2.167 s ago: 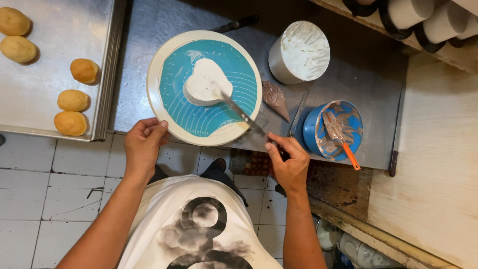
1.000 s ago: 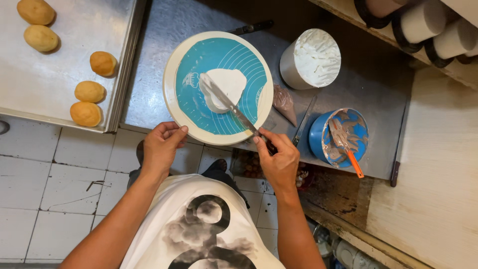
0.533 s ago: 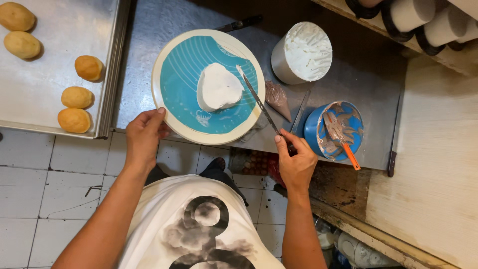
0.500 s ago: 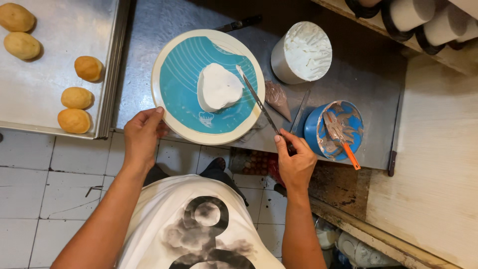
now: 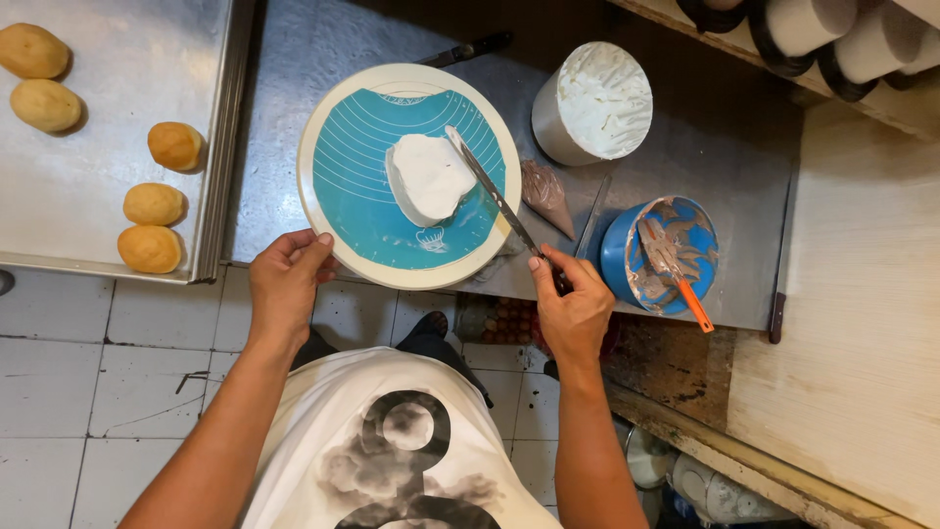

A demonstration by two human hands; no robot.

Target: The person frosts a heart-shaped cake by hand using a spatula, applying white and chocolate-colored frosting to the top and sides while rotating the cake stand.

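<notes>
While left hand [image 5: 286,284] grips turntable [image 5: 333,235] rim, right hand [image 5: 571,306] presses spatula [image 5: 490,191] against cake [image 5: 428,178]

Person, seen from above: white short-sleeved T-shirt [image 5: 392,441] with large black ring-shaped print and smoky grey cloud print on front. Bare forearms, left hand [image 5: 286,284] and right hand [image 5: 573,309] ungloved. Dark shoe [image 5: 428,328] above T-shirt.
</notes>
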